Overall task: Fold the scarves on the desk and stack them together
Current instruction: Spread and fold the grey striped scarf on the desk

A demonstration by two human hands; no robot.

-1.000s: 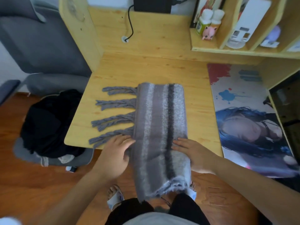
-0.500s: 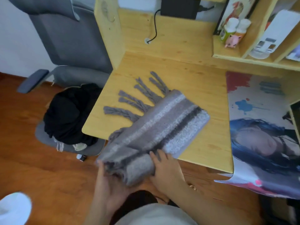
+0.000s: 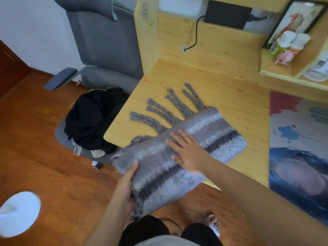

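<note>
A grey striped scarf (image 3: 214, 132) with braided tassels lies folded across the front left corner of the wooden desk (image 3: 230, 96). Its near end hangs past the desk edge, over the floor. My left hand (image 3: 126, 185) grips that overhanging end, thumb on top. Fingers spread flat, my right hand (image 3: 188, 151) rests on the middle of the scarf. The tassels fan out on the desk toward the back left.
A printed mat (image 3: 298, 142) covers the desk's right part. A shelf (image 3: 291, 68) with bottles and a pink figure stands at the back right. A grey chair (image 3: 104, 43) and a black bundle (image 3: 92, 118) on a cushion sit left of the desk.
The scarf was turned from pointing away from me to lying diagonally. My left hand moved to its overhanging end and my right hand slid up onto its middle.
</note>
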